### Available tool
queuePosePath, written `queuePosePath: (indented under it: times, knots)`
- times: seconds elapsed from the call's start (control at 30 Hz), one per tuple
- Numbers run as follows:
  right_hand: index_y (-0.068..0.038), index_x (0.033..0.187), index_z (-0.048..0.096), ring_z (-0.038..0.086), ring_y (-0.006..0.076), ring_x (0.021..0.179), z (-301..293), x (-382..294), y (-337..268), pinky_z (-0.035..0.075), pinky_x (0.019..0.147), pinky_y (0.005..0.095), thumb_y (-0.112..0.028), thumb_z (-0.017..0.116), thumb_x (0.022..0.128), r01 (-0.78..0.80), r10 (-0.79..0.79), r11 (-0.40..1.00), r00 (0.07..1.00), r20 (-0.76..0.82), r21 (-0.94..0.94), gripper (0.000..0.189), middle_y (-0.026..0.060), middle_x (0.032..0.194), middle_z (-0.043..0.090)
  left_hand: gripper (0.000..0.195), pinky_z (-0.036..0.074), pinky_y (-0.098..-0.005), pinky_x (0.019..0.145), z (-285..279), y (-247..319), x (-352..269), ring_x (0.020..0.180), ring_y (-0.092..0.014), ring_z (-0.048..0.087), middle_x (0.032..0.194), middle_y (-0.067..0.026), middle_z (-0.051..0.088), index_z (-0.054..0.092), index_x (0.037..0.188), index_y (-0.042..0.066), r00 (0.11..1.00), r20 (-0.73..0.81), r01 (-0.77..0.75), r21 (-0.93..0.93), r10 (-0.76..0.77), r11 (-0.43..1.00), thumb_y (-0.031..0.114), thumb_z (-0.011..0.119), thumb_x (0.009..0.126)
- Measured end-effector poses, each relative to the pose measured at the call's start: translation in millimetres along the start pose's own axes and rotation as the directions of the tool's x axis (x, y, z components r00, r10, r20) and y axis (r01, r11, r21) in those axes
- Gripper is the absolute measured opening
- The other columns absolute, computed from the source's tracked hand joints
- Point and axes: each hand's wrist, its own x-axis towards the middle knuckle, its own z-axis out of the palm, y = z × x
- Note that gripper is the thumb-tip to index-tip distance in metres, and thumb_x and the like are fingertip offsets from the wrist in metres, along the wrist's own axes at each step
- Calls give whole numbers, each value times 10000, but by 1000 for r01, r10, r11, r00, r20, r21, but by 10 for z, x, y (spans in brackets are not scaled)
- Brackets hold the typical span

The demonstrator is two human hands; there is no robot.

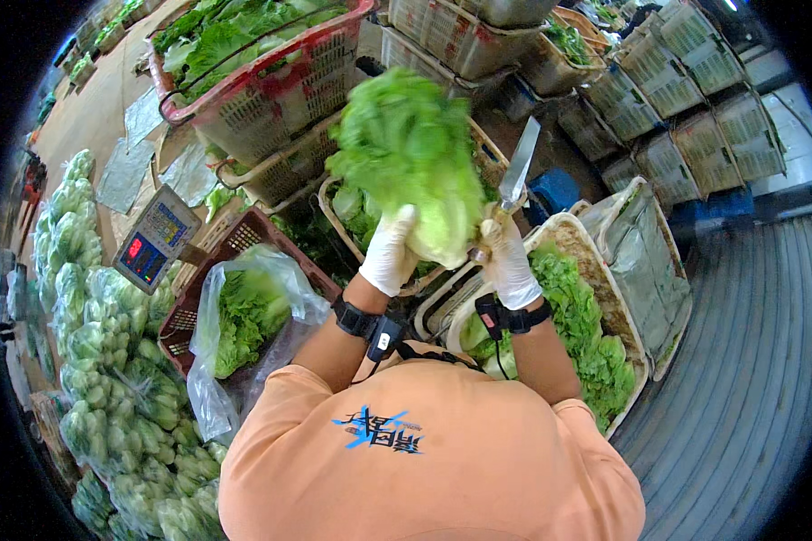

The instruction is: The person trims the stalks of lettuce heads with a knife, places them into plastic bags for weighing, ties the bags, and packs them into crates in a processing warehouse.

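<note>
A head of leafy lettuce, blurred by motion, is held up in front of my chest with its pale base towards me. My left hand, in a white glove, grips the lettuce near its base. In my gloved right hand is a knife, its blade pointing up and away, with the fist beside the lettuce's right side. Whether the right fingers also touch the lettuce cannot be made out. Below and right of that hand, a white crate holds more lettuce.
A dark red crate with a plastic bag of lettuce stands at left, beside a digital scale display. Bagged vegetables are heaped farther left. A red-rimmed basket of greens stands ahead; stacked crates rise at far right.
</note>
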Motion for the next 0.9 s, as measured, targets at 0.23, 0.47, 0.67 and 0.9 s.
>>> queuePosePath:
  times: [0.23,0.47,0.67,0.9]
  knots:
    - [-2,1191,487,570,146,959,437,-292,-113,463,829,250,-149,764,718,359,-345,763,929,131,-537,567,89,1125,565,777,307,-390,1037,105,-49,-151,1258,-223,373,1366,-117,385,177,1427,113,944,-80,-293,250,321,923,516,521,859]
    - [-29,1112,559,563,186,1024,129,-594,-28,459,869,281,-162,565,896,267,-267,944,963,27,-194,254,112,1147,579,605,359,-489,1015,-232,-451,-482,1233,-290,425,1369,-127,399,287,1374,88,997,76,-5,-334,32,942,421,469,904]
    - [-7,935,528,462,97,637,-674,-1044,171,402,585,235,-162,555,900,69,-147,894,979,-143,-444,161,27,808,547,706,338,-470,1034,-48,-401,-839,1238,-278,415,1380,-108,383,293,1375,107,994,12,-103,-190,107,976,509,531,846]
    - [-19,997,519,530,347,911,-1760,-1658,637,431,775,419,-236,610,821,-170,-302,114,933,-197,-979,294,171,999,530,733,319,-447,1052,50,-493,-1091,1249,-261,401,1377,-89,390,302,1373,112,982,-35,-188,-283,186,941,582,485,841]
